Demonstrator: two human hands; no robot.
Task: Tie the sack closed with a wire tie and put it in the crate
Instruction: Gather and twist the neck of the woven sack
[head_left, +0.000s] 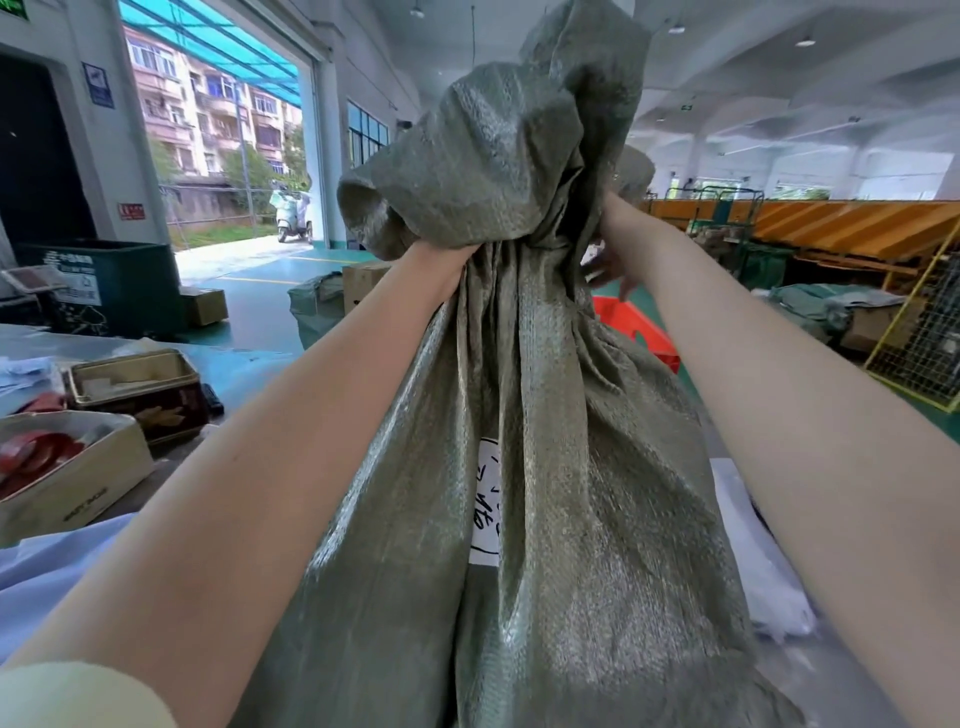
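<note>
— Where was the sack (519, 415)?
— Upright, near and central, its neck bunched in the left hand (444, 262), fingers clamped round the gather. The right hand (610, 249) sat half hidden behind the neck; gripping or loose, I couldn't tell.
— Tied?
— No wire tie showed, so probably the gathering step. Next called for wrapping one on, then lifting the sack into the red crate (636, 325), far right.

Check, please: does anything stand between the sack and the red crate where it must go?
Nothing visible does. The red crate sits just behind the sack, on its right side. The sack hides most of it, so its inside cannot be judged.
</note>
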